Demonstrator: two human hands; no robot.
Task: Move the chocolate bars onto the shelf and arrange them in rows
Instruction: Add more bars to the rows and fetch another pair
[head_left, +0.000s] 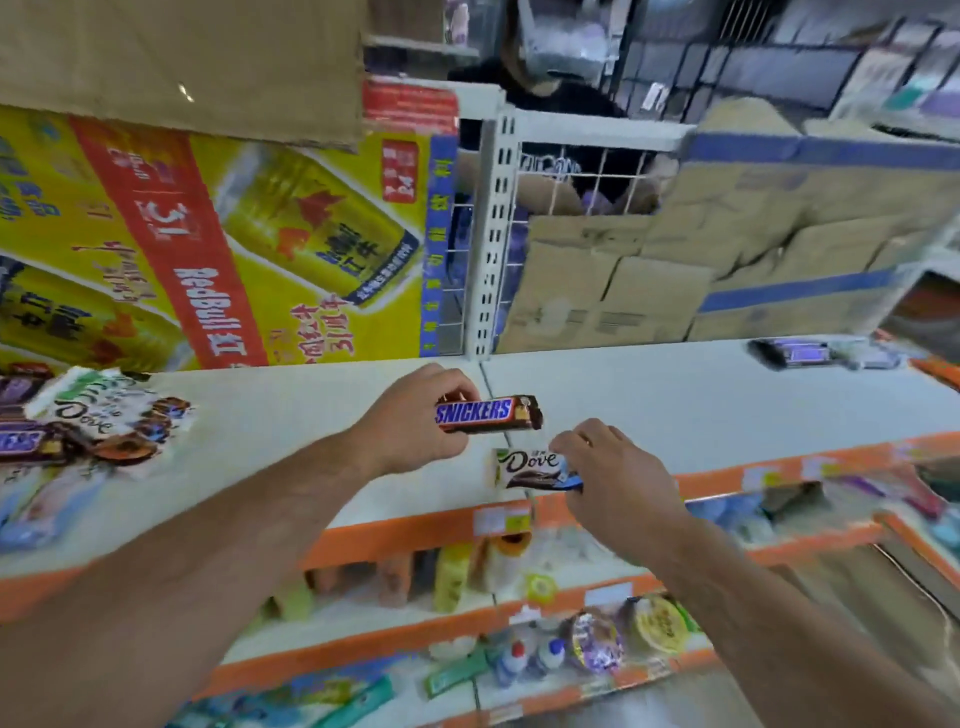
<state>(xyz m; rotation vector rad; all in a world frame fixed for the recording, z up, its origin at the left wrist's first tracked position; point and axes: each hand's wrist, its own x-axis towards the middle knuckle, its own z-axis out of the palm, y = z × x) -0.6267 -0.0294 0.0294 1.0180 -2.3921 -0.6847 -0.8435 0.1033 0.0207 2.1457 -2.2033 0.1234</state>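
My left hand (415, 421) grips a brown Snickers bar (493, 414) by its left end, just above the white shelf (701, 405). Right below it, my right hand (618, 483) pinches the right end of a white Dove bar (524, 467) near the shelf's front edge. At the shelf's left end lies a loose pile of chocolate bars (88, 421), Dove and Snickers mixed. A few dark bars (800, 353) lie at the far right of the shelf, blurred.
A yellow Red Bull carton (208, 244) and brown cardboard boxes (675, 270) stand behind the shelf. A white slotted upright (493, 234) splits the back. Orange-edged lower shelves (467, 587) hold bottles and small goods. A person stands behind the wire grid.
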